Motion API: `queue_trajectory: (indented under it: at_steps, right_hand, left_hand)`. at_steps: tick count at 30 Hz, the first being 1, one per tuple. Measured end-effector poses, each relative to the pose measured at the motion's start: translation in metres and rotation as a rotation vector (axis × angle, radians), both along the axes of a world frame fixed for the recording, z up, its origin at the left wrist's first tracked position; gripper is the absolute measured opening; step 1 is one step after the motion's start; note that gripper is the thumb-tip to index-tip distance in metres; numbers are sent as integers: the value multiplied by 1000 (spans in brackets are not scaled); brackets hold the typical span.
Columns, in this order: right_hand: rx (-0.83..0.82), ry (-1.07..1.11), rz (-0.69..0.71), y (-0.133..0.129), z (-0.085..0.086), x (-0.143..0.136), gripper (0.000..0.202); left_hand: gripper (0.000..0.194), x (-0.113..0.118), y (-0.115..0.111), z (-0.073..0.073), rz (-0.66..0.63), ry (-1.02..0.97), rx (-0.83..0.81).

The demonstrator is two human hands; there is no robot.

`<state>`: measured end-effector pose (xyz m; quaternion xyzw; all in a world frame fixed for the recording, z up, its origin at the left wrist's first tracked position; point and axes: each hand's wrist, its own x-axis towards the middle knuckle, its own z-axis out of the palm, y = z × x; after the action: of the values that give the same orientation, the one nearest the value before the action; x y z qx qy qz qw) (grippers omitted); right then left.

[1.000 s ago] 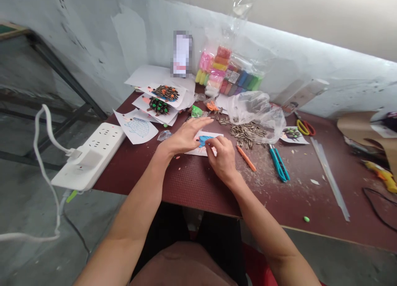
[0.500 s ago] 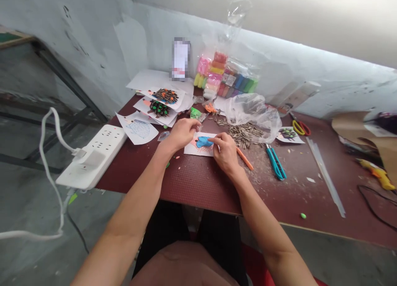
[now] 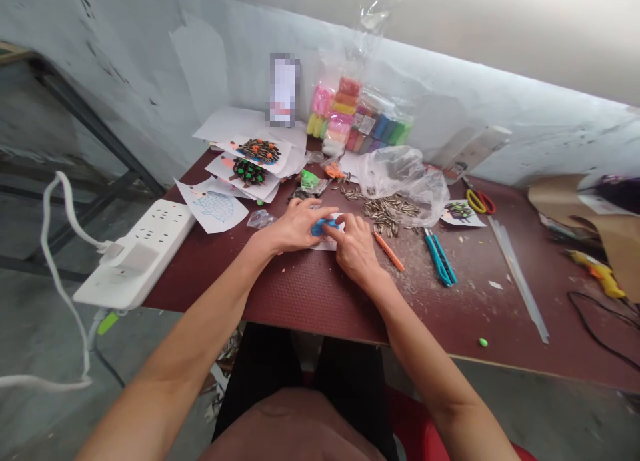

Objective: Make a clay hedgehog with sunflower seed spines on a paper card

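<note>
Both hands meet over a small white drawing card (image 3: 325, 245) on the dark red table. A flattened piece of blue clay (image 3: 320, 227) lies on the card, partly hidden by fingers. My left hand (image 3: 299, 226) rests over the card's left part, fingers spread, touching the clay's left side. My right hand (image 3: 356, 247) is at the card's right side, its index finger stretched onto the clay and the other fingers partly bent. Sunflower seeds (image 3: 390, 211) lie in a heap behind my right hand, and an orange stick tool (image 3: 389, 251) is just right of it.
A white power strip (image 3: 137, 247) stands at the left edge near stacked hedgehog pictures (image 3: 257, 151). Colored clay packs (image 3: 345, 117) and a plastic bag (image 3: 405, 181) are at the back. A teal cutter (image 3: 440, 257), scissors (image 3: 480, 199) and yellow glue gun (image 3: 597, 271) lie right.
My left hand has come down onto the card and blue clay, covering more of both. My right index finger now reaches over the clay. The view has shifted slightly.
</note>
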<state>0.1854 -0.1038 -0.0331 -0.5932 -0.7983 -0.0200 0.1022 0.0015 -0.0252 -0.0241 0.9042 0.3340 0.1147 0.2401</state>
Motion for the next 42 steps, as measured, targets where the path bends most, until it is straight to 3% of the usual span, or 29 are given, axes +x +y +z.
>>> queue_trajectory:
  at_steps: [13, 20, 26, 42]
  right_hand:
    - [-38, -18, 27, -5, 4, -2, 37]
    - [-54, -33, 33, -11, 3, -2, 39]
    - [-64, -70, 13, -14, 6, -6, 38]
    - [-13, -141, 88, -28, 8, 1, 50]
  left_hand:
    - [71, -2, 5, -6, 28, 35, -51]
    - [76, -1, 2, 3, 18, 46, -70]
    - [65, -2, 0, 0, -4, -10, -10]
    - [77, -2, 1, 11, 13, 151, -101]
